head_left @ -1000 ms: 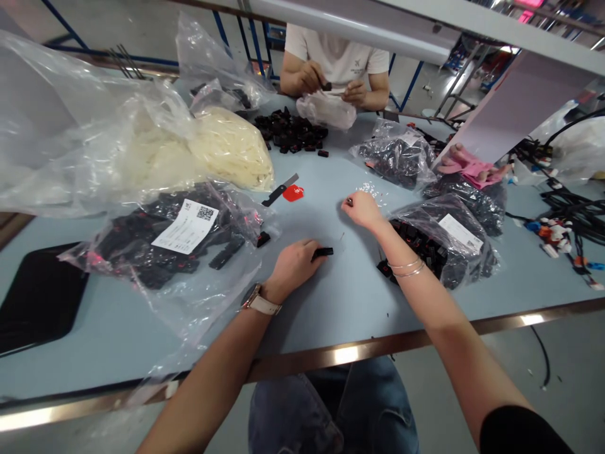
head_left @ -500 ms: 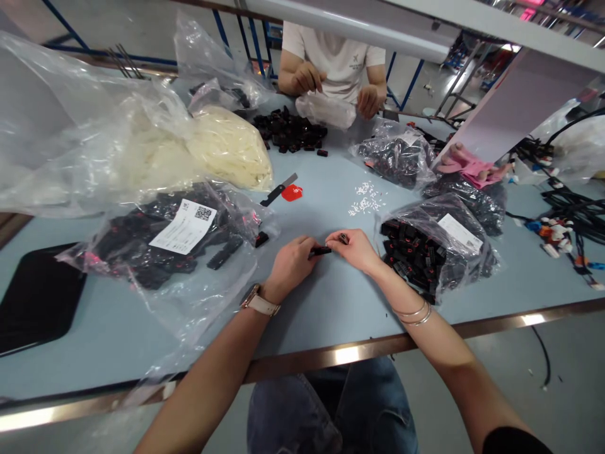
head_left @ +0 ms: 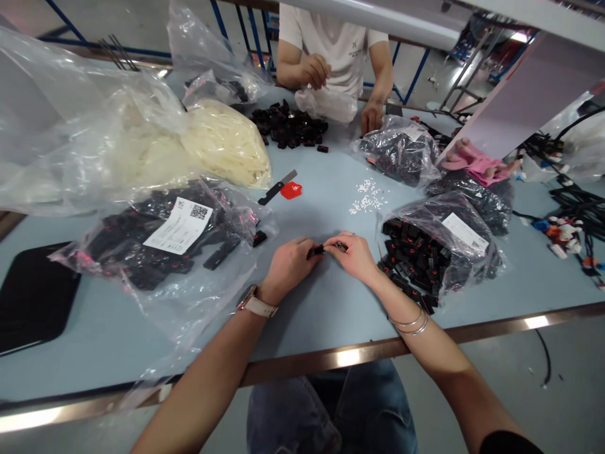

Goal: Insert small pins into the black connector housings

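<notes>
My left hand (head_left: 288, 265) pinches a small black connector (head_left: 316, 251) just above the light blue table (head_left: 331, 302). My right hand (head_left: 355, 255) meets it from the right, fingertips pressed to the connector's end with a tiny part held between them. A scatter of small white pieces (head_left: 366, 197) lies beyond my right hand. An open bag of black connectors (head_left: 425, 252) sits right beside my right wrist.
A labelled bag of black parts (head_left: 165, 239) lies left of my hands, with a black tray (head_left: 33, 296) at the far left. A knife (head_left: 276, 187), a red piece (head_left: 292, 190) and a bag of white strips (head_left: 222, 145) lie behind. A person opposite handles a bag (head_left: 326, 104).
My right hand came back from the white pieces to the connector in my left hand and now presses against it. The person opposite has lowered one hand to the table.
</notes>
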A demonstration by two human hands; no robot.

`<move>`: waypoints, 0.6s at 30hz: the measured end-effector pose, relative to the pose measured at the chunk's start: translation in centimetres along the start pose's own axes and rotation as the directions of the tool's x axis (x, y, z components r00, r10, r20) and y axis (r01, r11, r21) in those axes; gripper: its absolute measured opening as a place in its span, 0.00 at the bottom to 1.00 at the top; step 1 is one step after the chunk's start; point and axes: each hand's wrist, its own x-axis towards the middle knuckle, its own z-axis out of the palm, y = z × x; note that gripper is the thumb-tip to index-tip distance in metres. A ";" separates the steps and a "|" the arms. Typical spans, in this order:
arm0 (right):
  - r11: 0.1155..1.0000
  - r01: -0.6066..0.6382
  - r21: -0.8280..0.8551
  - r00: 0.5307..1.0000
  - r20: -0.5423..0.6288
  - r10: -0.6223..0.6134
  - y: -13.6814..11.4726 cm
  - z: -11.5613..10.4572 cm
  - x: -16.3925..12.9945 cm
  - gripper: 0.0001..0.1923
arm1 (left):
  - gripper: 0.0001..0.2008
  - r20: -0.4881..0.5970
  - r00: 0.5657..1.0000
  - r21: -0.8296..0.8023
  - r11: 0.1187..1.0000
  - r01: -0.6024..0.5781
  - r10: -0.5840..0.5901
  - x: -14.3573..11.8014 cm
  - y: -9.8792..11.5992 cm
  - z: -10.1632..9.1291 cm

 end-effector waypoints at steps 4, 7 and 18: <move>0.999 -0.013 -0.041 1.000 0.022 0.014 -0.1 0.1 0.0 0.06 | 0.07 0.030 1.000 0.017 1.000 0.009 -0.009 0.0 0.1 0.0; 0.996 -0.003 -0.086 0.999 0.032 0.006 -0.1 0.3 0.0 0.06 | 0.07 0.030 0.999 0.025 1.000 0.014 -0.014 0.0 0.1 0.0; 0.856 0.184 -0.483 0.973 0.211 -0.090 -0.2 0.1 -1.0 0.16 | 0.09 0.057 0.998 0.052 0.998 0.023 -0.026 0.0 0.2 -0.2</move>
